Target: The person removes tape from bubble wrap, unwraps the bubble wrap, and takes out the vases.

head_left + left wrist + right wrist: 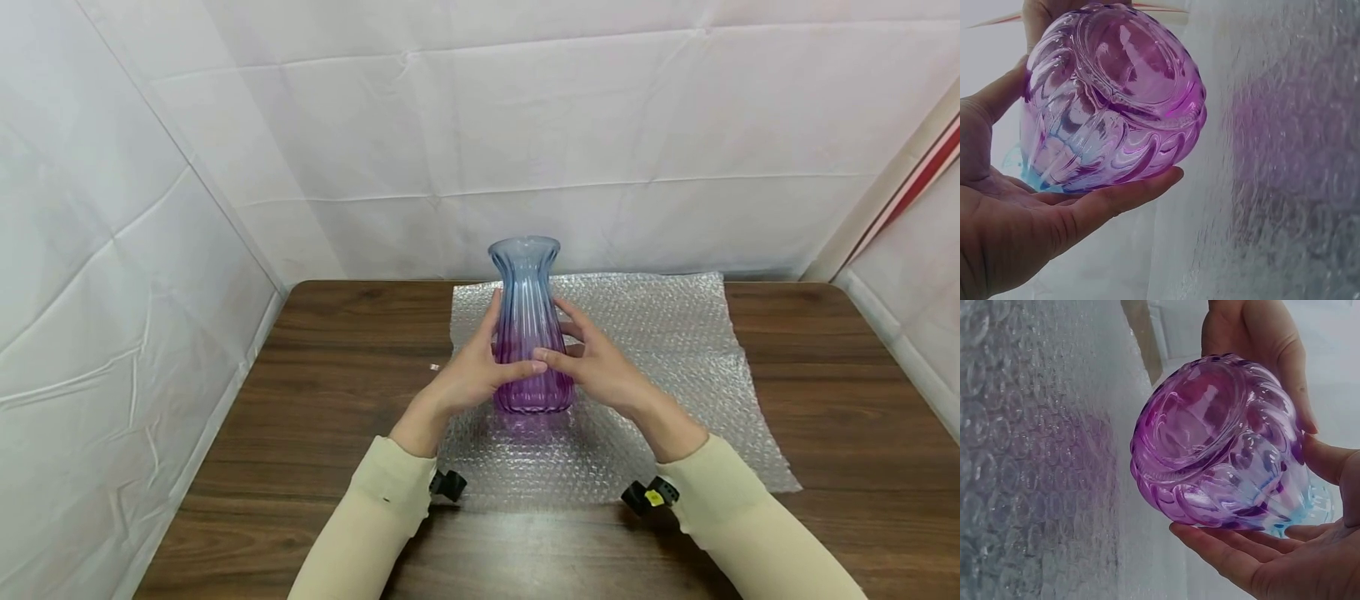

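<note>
A ribbed glass vase (531,333), blue at the flared rim and purple at the base, is upright between both hands, above a sheet of bubble wrap (660,358). My left hand (468,371) grips its left side, with the thumb across the front. From the right, my right hand (600,367) holds it the same way, and the two thumb tips nearly meet. In the left wrist view the underside of the vase (1141,62) shows, apart from the wrap. The right wrist view also has the vase's round base (1194,419) off the wrap.
The bubble wrap lies flat on a dark wooden table (300,417), reaching its back edge. White sheeting (525,125) hangs behind the table and along its sides. A tiny pale scrap (435,367) lies left of the wrap.
</note>
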`<action>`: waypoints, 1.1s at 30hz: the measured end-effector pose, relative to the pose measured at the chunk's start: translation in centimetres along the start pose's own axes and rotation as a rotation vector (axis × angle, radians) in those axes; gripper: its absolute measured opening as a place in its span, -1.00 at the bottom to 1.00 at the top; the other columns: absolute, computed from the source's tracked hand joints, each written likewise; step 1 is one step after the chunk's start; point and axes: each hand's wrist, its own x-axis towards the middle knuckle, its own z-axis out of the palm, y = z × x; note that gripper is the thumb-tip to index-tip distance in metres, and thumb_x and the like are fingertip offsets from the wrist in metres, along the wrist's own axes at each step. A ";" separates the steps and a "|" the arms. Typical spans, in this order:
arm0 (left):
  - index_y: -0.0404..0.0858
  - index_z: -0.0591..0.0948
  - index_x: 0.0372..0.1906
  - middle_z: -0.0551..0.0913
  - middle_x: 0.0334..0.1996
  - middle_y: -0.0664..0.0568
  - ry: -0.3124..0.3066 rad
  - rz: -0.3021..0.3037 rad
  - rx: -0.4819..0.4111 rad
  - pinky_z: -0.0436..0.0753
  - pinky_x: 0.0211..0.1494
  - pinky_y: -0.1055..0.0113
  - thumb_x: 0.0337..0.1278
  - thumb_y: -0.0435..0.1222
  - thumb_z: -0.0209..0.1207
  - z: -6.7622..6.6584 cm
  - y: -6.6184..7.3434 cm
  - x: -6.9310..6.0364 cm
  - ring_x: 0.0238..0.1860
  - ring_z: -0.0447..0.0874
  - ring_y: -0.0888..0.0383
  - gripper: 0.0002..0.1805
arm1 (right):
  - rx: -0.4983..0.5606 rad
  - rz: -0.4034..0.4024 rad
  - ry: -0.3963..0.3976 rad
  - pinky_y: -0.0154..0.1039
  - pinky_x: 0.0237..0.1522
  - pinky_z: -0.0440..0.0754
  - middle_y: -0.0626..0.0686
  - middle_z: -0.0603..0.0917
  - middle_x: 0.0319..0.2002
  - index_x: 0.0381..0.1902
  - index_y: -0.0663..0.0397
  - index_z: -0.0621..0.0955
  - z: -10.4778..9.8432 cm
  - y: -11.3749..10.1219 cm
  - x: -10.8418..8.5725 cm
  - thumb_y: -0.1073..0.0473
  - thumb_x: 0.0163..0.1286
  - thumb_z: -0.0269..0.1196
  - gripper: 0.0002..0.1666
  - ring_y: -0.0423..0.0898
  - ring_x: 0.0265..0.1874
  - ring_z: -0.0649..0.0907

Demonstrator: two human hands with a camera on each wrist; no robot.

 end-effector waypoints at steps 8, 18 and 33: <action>0.19 -0.40 0.67 0.15 0.61 -0.28 0.025 0.003 0.036 0.58 0.39 -0.08 0.14 -0.27 0.49 -0.3 0.0 -0.2 0.44 0.47 -0.23 0.40 | -0.027 0.001 0.016 0.30 0.24 0.61 0.36 0.13 0.60 0.71 -0.25 -0.18 0.2 -0.2 0.3 0.09 0.49 0.34 0.17 0.45 0.44 0.39; 0.26 -0.34 0.67 0.25 0.60 -0.17 0.092 0.077 0.224 0.42 0.53 -0.06 -0.01 -0.14 0.58 -0.7 0.1 -0.5 0.48 0.44 -0.11 0.45 | -0.113 -0.028 0.081 0.26 0.30 0.58 0.22 0.29 0.58 0.71 -0.23 -0.09 0.6 -0.6 0.5 0.01 0.31 0.50 0.29 0.30 0.46 0.42; -0.05 -0.35 0.70 -0.11 0.71 -0.05 0.236 0.238 0.551 0.23 0.65 -0.03 0.07 -0.17 0.55 -0.6 0.3 -1.2 0.66 0.05 -0.06 0.43 | -0.114 -0.178 0.159 0.15 0.27 0.65 0.20 0.35 0.54 0.68 -0.03 0.10 2.2 -1.0 1.4 0.18 0.19 0.58 0.25 0.30 0.39 0.52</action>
